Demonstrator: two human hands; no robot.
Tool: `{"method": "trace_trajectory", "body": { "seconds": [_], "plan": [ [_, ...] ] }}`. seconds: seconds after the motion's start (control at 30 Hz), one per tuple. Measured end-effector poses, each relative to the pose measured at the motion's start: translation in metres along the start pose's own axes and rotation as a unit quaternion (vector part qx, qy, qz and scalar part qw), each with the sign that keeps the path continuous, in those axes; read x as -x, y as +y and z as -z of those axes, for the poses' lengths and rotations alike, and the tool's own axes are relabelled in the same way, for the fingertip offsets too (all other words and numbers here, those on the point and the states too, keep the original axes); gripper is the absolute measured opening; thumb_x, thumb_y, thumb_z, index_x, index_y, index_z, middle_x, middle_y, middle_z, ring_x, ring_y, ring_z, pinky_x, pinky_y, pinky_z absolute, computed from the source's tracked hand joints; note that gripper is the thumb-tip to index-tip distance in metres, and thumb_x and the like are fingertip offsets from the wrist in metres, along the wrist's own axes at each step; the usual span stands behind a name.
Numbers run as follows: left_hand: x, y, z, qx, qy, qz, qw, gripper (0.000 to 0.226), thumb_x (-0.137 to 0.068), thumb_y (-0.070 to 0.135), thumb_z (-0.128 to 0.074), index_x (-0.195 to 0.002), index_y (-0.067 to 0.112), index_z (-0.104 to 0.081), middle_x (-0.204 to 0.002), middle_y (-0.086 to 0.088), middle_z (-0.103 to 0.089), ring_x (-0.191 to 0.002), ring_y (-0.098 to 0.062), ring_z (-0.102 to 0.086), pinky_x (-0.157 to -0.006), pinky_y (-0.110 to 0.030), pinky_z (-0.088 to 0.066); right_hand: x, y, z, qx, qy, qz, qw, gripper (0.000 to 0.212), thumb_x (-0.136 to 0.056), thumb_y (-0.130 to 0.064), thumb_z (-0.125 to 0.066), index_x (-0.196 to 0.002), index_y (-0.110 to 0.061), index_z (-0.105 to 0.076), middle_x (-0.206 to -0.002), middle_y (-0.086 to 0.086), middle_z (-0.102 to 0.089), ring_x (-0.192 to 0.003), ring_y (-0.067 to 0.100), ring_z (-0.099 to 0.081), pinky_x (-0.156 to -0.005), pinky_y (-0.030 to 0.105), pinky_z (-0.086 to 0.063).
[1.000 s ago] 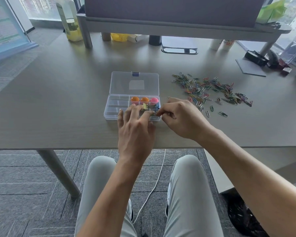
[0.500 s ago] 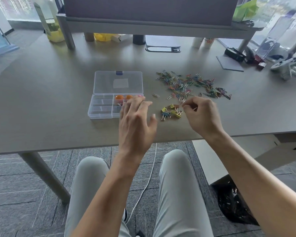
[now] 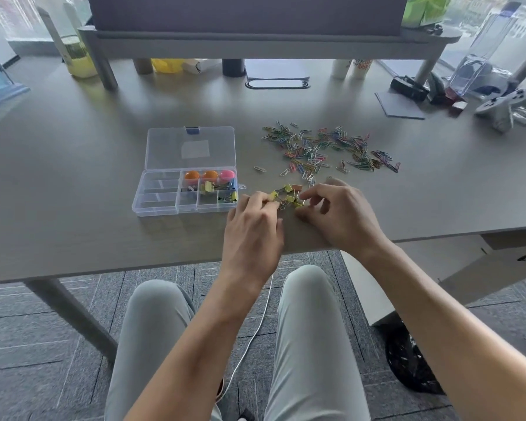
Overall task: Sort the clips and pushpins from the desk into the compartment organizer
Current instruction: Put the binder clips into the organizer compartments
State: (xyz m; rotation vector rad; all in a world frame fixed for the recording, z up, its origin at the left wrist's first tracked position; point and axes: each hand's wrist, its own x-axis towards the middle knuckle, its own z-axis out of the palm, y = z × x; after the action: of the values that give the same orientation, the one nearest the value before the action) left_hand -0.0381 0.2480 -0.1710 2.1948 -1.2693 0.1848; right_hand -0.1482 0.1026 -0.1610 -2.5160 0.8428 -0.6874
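Both hands have closed in on the small pile of binder clips (image 3: 287, 196) since half a second ago, the left hand (image 3: 253, 226) having left the organizer (image 3: 155, 205).

Left hand's fingers are curled at the pile's left edge, touching a yellow clip; whether it pinches one I cannot tell. Right hand (image 3: 340, 214) sits at the pile's right edge, thumb and forefinger curled together over the clips. These lie at frame centre, just right of the open clear organizer, whose right-hand compartments hold orange and pink pushpins (image 3: 210, 175) and more clips. Coloured paper clips (image 3: 325, 150) spread above the hands, centre right. No writing is legible anywhere.
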Motion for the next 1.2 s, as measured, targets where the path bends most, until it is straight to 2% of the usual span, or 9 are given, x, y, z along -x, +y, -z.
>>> {"method": "trace_trajectory", "body": {
  "seconds": [0.1, 0.2, 0.37, 0.47, 0.57, 0.77, 0.93, 1.07, 1.2],
  "plan": [
    [0.002, 0.001, 0.0, 0.018, 0.015, 0.008, 1.0, 0.023, -0.092, 0.013, -0.063, -0.113, 0.009, -0.07, -0.113, -0.003, -0.063, -0.107, -0.025, -0.054, -0.095, -0.039, -0.047, 0.0, 0.0, -0.002, 0.005, 0.017, 0.0, 1.0, 0.013, -0.084, -0.041, -0.08, -0.097, -0.036, -0.08, -0.085, -0.015, -0.061, -0.071, 0.001, -0.057, -0.07, 0.028, -0.048],
    [0.006, 0.0, 0.0, 0.039, 0.03, 0.016, 0.999, 0.024, -0.089, 0.01, -0.065, -0.113, 0.01, -0.07, -0.11, -0.003, -0.064, -0.105, -0.024, -0.056, -0.094, -0.039, -0.048, 0.007, 0.002, -0.002, -0.008, 0.02, 0.009, 1.0, 0.009, -0.087, -0.031, -0.078, -0.095, -0.034, -0.081, -0.087, -0.014, -0.064, -0.071, 0.003, -0.059, -0.071, 0.03, -0.052],
    [0.003, 0.001, 0.002, 0.034, 0.026, 0.023, 0.999, 0.035, -0.09, 0.013, -0.065, -0.124, 0.004, -0.066, -0.11, -0.007, -0.06, -0.106, -0.025, -0.055, -0.094, -0.039, -0.049, 0.024, 0.004, 0.0, -0.024, 0.034, 0.011, 0.999, 0.018, -0.087, -0.017, -0.075, -0.103, -0.025, -0.08, -0.093, -0.009, -0.067, -0.077, 0.011, -0.061, -0.076, 0.032, -0.053],
    [-0.003, 0.004, 0.002, 0.014, 0.019, 0.053, 0.998, 0.034, -0.093, 0.02, -0.065, -0.121, 0.0, -0.067, -0.106, -0.009, -0.056, -0.105, -0.027, -0.052, -0.092, -0.038, -0.049, 0.027, -0.001, -0.001, -0.017, 0.059, -0.015, 0.998, 0.022, -0.088, -0.032, -0.077, -0.105, -0.019, -0.077, -0.094, -0.005, -0.066, -0.077, 0.014, -0.062, -0.078, 0.032, -0.053],
    [-0.006, 0.007, 0.002, -0.009, 0.019, 0.073, 0.997, 0.028, -0.095, 0.023, -0.063, -0.113, 0.003, -0.071, -0.106, -0.01, -0.056, -0.103, -0.026, -0.05, -0.09, -0.036, -0.048, 0.027, -0.006, -0.003, 0.005, 0.058, -0.038, 0.998, 0.028, -0.085, -0.046, -0.079, -0.099, -0.021, -0.077, -0.097, -0.003, -0.064, -0.082, 0.017, -0.061, -0.075, 0.03, -0.048],
    [-0.006, 0.004, 0.006, 0.0, 0.02, 0.086, 0.996, 0.012, -0.094, 0.017, -0.062, -0.101, 0.011, -0.07, -0.1, -0.007, -0.062, -0.096, -0.026, -0.056, -0.081, -0.036, -0.05, 0.026, -0.007, -0.005, 0.011, 0.06, -0.047, 0.997, 0.019, -0.084, -0.041, -0.08, -0.095, -0.025, -0.077, -0.093, -0.005, -0.063, -0.08, 0.019, -0.063, -0.074, 0.033, -0.05],
    [0.001, 0.004, 0.013, 0.044, 0.044, 0.079, 0.995, 0.007, -0.09, 0.014, -0.066, -0.096, 0.018, -0.065, -0.091, 0.001, -0.067, -0.082, -0.021, -0.062, -0.067, -0.032, -0.049, 0.031, -0.011, -0.005, -0.008, 0.085, -0.046, 0.995, 0.016, -0.082, -0.029, -0.08, -0.095, -0.026, -0.071, -0.086, -0.011, -0.07, -0.073, 0.013, -0.064, -0.073, 0.035, -0.054],
    [0.008, 0.001, 0.019, 0.087, 0.061, 0.094, 0.99, 0.024, -0.09, 0.015, -0.07, -0.114, 0.014, -0.071, -0.101, -0.004, -0.075, -0.092, -0.022, -0.068, -0.08, -0.034, -0.054, 0.031, -0.016, -0.006, -0.055, 0.082, -0.07, 0.993, 0.019, -0.081, -0.023, -0.082, -0.097, -0.025, -0.071, -0.082, -0.011, -0.073, -0.071, 0.011, -0.066, -0.075, 0.03, -0.055],
    [0.017, -0.01, 0.025, 0.114, 0.075, 0.101, 0.985, 0.024, -0.09, 0.014, -0.07, -0.114, 0.012, -0.074, -0.105, -0.004, -0.077, -0.096, -0.021, -0.071, -0.086, -0.037, -0.056, 0.025, -0.029, -0.007, -0.133, 0.084, -0.096, 0.983, 0.015, -0.079, -0.021, -0.087, -0.087, -0.025, -0.075, -0.078, -0.013, -0.073, -0.072, 0.006, -0.069, -0.072, 0.02, -0.054]
  ]
}}
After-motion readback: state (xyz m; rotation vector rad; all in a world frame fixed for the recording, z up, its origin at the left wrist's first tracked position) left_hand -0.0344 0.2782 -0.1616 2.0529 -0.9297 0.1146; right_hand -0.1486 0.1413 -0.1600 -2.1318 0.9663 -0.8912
